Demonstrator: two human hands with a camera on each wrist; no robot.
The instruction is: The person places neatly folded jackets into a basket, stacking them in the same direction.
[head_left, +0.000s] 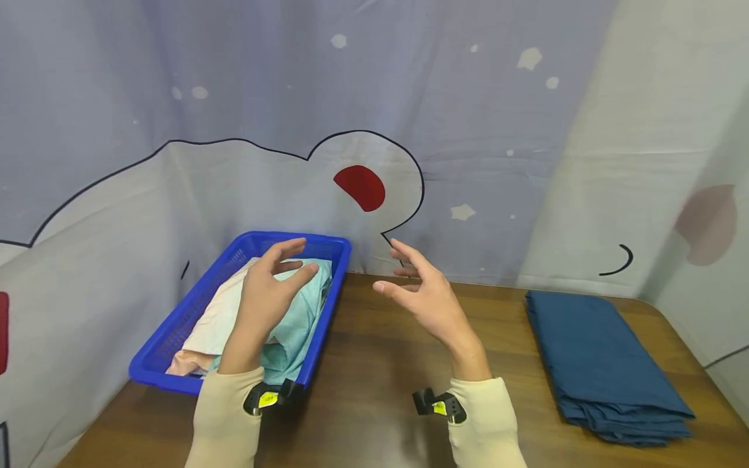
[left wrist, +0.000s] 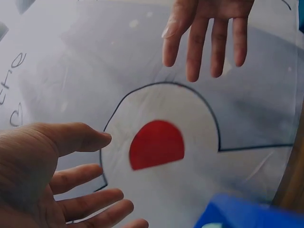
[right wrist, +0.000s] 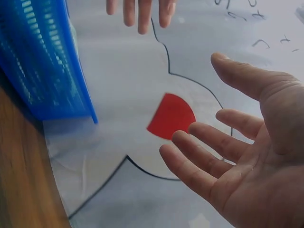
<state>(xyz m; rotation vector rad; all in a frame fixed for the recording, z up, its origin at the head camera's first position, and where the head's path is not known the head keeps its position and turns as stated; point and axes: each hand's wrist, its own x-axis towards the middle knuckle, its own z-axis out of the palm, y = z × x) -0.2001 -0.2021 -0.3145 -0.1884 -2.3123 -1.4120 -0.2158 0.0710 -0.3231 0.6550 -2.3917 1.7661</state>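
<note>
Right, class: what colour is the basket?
The basket is blue, best seen in the head view.

See Lettering, Read No Sure Word

Can spot a yellow left label (head_left: 268, 399) on the black left wristband (head_left: 252, 398) and a yellow right label (head_left: 439, 408) on the black right wristband (head_left: 458, 409), both with print too small to read. Can also spot dark letter-like strokes (left wrist: 18, 60) on the curtain (head_left: 468, 97), one like a tilted H, at the left edge of the left wrist view, and cross-like marks (right wrist: 258, 15) at the right wrist view's upper right. Cannot make out either group as a word.
</note>
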